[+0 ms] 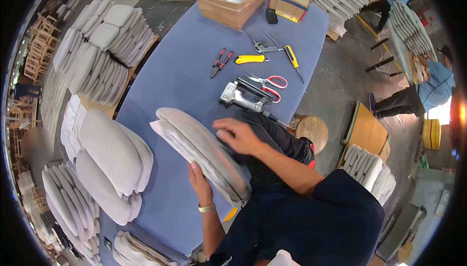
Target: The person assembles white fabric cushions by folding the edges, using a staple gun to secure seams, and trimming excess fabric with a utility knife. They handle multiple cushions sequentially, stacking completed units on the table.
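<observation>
A padded light grey seat cushion (189, 134), seemingly doubled or stacked with another, stands tilted on edge in front of my body. Its pale underside and a pinkish edge show on the left. My left hand (198, 184), with a metal watch at the wrist, grips it along the lower left side. Over on its right side is my right hand (239, 137), fingers stretched out and slightly blurred; whether they touch the fabric I cannot tell. Just beyond lie a staple gun (243, 98) and red-handled scissors (267, 83).
On the blue table (165, 71) lie pliers (221, 63), a yellow utility knife (251, 59), a caliper (262, 46) and a screwdriver (293, 61). A carton of white stuffing (228, 10) stands at the back. Cushions (114, 154) are piled left. A co-worker (433, 86) stands far right.
</observation>
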Motion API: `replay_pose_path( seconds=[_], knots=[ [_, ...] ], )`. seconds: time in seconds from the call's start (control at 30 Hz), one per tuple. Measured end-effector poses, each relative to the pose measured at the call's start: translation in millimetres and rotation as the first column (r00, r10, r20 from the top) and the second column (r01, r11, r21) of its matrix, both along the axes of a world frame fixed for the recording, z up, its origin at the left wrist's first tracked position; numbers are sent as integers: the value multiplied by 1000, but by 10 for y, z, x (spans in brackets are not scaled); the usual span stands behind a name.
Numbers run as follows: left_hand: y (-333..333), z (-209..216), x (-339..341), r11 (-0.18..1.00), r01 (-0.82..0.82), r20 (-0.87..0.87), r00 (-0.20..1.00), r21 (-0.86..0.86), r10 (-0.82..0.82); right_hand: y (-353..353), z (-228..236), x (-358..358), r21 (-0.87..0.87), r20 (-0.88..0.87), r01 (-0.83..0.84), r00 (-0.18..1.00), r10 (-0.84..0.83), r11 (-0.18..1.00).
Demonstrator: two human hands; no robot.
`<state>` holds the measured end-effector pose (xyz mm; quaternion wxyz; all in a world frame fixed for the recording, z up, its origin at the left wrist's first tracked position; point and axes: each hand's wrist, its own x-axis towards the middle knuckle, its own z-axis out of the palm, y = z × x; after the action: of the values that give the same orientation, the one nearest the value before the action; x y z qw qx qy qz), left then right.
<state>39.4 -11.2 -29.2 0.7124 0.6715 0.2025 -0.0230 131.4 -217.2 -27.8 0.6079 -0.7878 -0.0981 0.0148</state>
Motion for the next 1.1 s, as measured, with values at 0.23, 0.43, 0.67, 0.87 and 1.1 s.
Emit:
replay_pose_path(
  seconds=[0.23,0.43,0.67,0.87,1.1],
  knots=[
    [143,728,444,884,-150,244,969,443,43,-1370,-706,749,-276,-97,413,886,-453,868],
    [-71,986,1140,757,27,301,908,653,-292,-1826,-1029,1682,-527,61,325,936,-347,785],
    [-169,573,1288,692,-125,246,966,711,-78,-1882,-1418,2240,-788,88,249,951,-296,563],
    [161,428,1519,754,-186,101,982,630,158,-1959,-1186,2375,-835,-46,102,966,-254,540],
    [201,389,1608,706,-190,136,982,683,132,-1527,-599,2035,-109,-119,418,895,-429,902]
  ],
)
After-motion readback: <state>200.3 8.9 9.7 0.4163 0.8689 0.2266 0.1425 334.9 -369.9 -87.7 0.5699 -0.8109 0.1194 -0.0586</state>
